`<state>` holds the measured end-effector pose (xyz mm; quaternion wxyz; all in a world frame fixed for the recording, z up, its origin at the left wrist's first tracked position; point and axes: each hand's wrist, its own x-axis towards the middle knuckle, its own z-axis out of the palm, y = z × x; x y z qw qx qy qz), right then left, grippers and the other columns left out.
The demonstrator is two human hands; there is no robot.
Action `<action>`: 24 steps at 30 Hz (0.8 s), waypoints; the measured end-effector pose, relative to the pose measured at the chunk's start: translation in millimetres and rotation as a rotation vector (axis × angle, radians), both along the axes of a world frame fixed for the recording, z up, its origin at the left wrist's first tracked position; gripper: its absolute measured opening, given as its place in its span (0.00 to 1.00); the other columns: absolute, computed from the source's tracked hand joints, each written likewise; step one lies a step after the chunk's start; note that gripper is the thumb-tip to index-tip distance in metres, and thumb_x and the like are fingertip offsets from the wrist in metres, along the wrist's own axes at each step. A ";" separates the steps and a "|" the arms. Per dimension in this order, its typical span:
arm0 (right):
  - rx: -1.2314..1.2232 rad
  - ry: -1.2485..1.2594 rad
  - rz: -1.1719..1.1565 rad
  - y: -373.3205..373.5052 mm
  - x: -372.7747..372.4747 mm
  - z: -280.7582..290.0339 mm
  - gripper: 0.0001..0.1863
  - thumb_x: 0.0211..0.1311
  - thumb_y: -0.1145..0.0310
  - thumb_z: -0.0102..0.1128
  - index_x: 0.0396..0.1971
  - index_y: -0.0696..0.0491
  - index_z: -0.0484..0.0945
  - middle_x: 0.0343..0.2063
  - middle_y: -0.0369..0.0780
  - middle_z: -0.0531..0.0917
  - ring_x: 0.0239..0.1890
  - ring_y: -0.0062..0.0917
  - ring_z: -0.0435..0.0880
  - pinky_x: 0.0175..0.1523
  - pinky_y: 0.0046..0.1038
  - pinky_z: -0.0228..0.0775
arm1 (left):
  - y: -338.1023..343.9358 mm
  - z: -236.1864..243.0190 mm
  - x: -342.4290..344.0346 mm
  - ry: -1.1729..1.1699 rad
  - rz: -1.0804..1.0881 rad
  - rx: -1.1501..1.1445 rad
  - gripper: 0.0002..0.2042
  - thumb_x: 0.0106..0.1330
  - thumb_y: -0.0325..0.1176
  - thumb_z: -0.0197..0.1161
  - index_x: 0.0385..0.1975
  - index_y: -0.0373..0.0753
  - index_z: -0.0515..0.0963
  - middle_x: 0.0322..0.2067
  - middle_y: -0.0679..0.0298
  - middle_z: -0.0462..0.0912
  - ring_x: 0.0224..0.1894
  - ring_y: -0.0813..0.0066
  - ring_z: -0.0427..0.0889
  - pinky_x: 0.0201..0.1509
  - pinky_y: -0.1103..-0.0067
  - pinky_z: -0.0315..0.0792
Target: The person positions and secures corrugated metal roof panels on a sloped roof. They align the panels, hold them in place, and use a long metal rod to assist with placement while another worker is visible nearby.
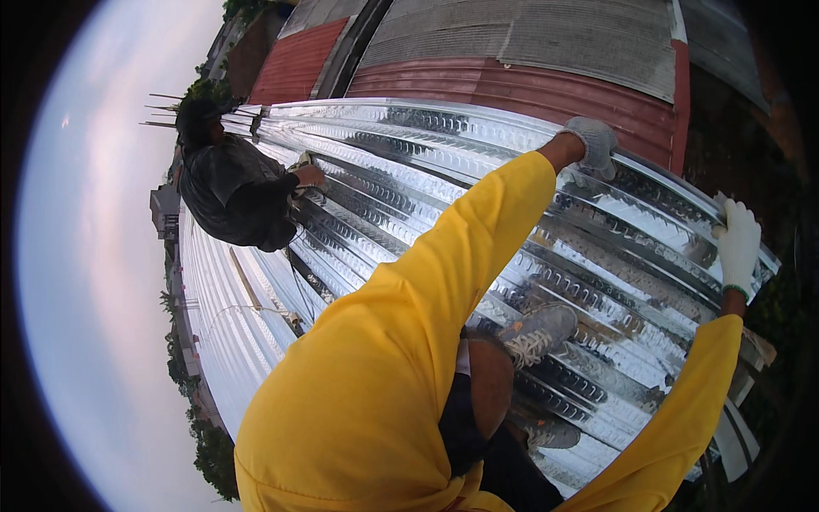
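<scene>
Ribbed, shiny metal decking sheets stretch beneath me. My left hand, in a grey knit glove, has its fingers curled over the long far edge of a sheet. Farther right along that edge, close to the sheet's end, my right hand in a white glove grips the rim; its fingertips are partly hidden behind the metal. Both arms are in yellow sleeves. Between them my shoes rest on the ribs.
A co-worker in dark clothes crouches on the sheets at left, hands low over the metal, with a cord nearby. Red and grey corrugated roofs lie beyond the far edge. The decking ends at right, above dark ground and wooden pieces.
</scene>
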<state>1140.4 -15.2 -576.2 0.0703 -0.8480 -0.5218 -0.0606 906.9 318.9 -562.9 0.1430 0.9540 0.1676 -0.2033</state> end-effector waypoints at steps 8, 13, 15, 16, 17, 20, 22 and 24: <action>-0.003 -0.120 -0.038 -11.0 -13.8 -2.0 0.16 0.57 0.71 0.71 0.45 0.53 0.77 0.44 0.44 0.81 0.50 0.46 0.81 0.52 0.49 0.74 | -13.7 -1.8 -9.9 -0.059 0.013 0.131 0.21 0.64 0.57 0.72 0.48 0.51 0.93 0.47 0.57 0.93 0.53 0.54 0.91 0.57 0.59 0.83; -0.070 -0.126 -0.098 -6.9 -14.3 25.7 0.19 0.58 0.73 0.71 0.50 0.51 0.80 0.47 0.41 0.82 0.52 0.40 0.82 0.55 0.44 0.75 | -10.2 19.3 -12.6 -0.049 0.026 0.141 0.20 0.66 0.56 0.71 0.49 0.51 0.92 0.47 0.59 0.93 0.51 0.55 0.92 0.57 0.60 0.83; -0.062 -0.165 -0.080 -4.9 -16.6 34.8 0.18 0.59 0.72 0.71 0.50 0.51 0.79 0.45 0.41 0.82 0.51 0.40 0.82 0.54 0.43 0.75 | -7.5 20.0 -18.2 -0.098 0.017 0.170 0.20 0.65 0.56 0.72 0.49 0.51 0.93 0.46 0.59 0.93 0.51 0.55 0.92 0.56 0.60 0.83; -0.067 -0.154 -0.079 -4.9 -14.3 38.2 0.18 0.59 0.72 0.70 0.49 0.51 0.79 0.45 0.41 0.82 0.51 0.41 0.82 0.54 0.43 0.74 | -5.7 20.4 -21.2 -0.122 0.014 0.185 0.20 0.65 0.57 0.72 0.49 0.52 0.93 0.46 0.59 0.93 0.50 0.55 0.92 0.55 0.60 0.83; -0.071 -0.144 -0.081 -4.5 -10.9 43.5 0.18 0.59 0.72 0.69 0.49 0.51 0.78 0.45 0.41 0.82 0.51 0.41 0.82 0.54 0.43 0.74 | -4.1 27.2 -20.8 -0.106 0.004 0.180 0.20 0.65 0.57 0.73 0.49 0.52 0.93 0.45 0.59 0.93 0.50 0.55 0.92 0.55 0.60 0.83; -0.070 -0.078 -0.071 -1.5 -3.2 62.3 0.16 0.58 0.73 0.67 0.47 0.52 0.77 0.45 0.41 0.82 0.51 0.42 0.82 0.54 0.44 0.74 | -4.4 56.4 -15.7 -0.063 -0.013 0.152 0.21 0.63 0.58 0.74 0.49 0.51 0.93 0.44 0.59 0.94 0.49 0.56 0.92 0.54 0.61 0.83; -0.056 -0.039 -0.051 -1.9 -2.3 75.7 0.15 0.58 0.73 0.65 0.46 0.52 0.77 0.45 0.42 0.82 0.51 0.43 0.82 0.54 0.44 0.74 | -3.2 68.0 -15.1 -0.054 -0.010 0.122 0.23 0.61 0.59 0.76 0.48 0.50 0.93 0.43 0.59 0.93 0.49 0.56 0.92 0.54 0.62 0.83; -0.032 0.003 -0.030 -2.3 -4.3 88.5 0.15 0.57 0.73 0.64 0.45 0.54 0.76 0.44 0.44 0.81 0.50 0.44 0.82 0.55 0.45 0.74 | 1.6 67.8 -18.1 -0.089 -0.007 0.107 0.26 0.57 0.61 0.78 0.47 0.49 0.93 0.41 0.59 0.93 0.46 0.58 0.92 0.52 0.63 0.83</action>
